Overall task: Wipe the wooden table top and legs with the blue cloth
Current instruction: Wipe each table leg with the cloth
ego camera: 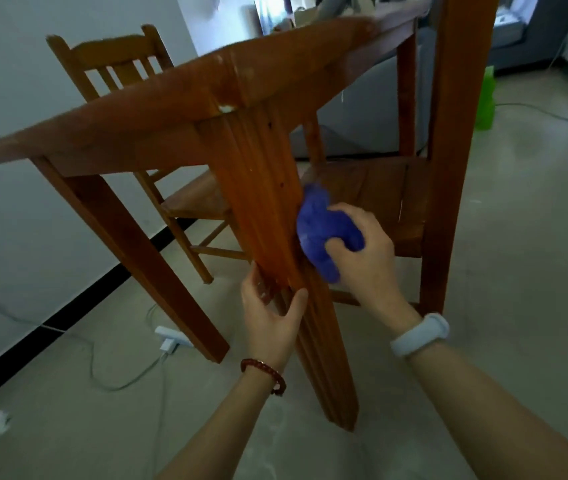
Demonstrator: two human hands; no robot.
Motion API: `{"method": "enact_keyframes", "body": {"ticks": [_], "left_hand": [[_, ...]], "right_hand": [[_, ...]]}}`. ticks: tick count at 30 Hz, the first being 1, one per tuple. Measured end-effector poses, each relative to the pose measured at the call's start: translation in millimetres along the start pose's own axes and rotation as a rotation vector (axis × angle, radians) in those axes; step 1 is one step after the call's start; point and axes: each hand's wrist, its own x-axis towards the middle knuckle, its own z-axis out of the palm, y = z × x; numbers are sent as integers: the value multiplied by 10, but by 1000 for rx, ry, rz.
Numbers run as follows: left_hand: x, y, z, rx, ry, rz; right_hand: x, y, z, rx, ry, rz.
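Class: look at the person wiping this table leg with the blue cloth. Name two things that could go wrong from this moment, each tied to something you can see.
1. The left hand steadies the same table leg just below the blue cloth in the right hand; a downward stroke may bump it.
2. A white power strip and cable lie on the floor beside a neighbouring leg; shifting the table could snag them.

Chair (158,140) behind table (178,109), cloth (324,230) against leg (275,237)

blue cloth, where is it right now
The crumpled blue cloth sits mid-frame in the right hand, pressed against the right side of the nearest grooved wooden table leg.
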Motion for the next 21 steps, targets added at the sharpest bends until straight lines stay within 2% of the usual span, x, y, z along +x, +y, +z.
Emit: {"method": "enact_keyframes", "body": {"ticks": [1,3,6,9,12,14,19,21], "left_hand": [[-2,-7,-36,-27,-25,3],[2,-14,-85,-86,-53,2],[34,-44,-127,-147,-68,-6],[90,-79,-198,-190,-72,6],[135,-82,-268,-201,-94,10],[162,-82,-308,-197,-96,32],[232,-55,-361,-195,-153,12],[258,-46,-388,-180,-176,21]], "right_hand": [[15,-2,-68,-39,31,58],[146,-196,-141,23,105,44],[298,-636,-27,182,130,-195],[106,-618,188,49,73,-313],[-227,-358,220,-73,91,-237],[-251,-383,154,-112,191,-259],[77,-1060,164,-122,490,-618],[132,-1194,305,-184,571,-672]]}}
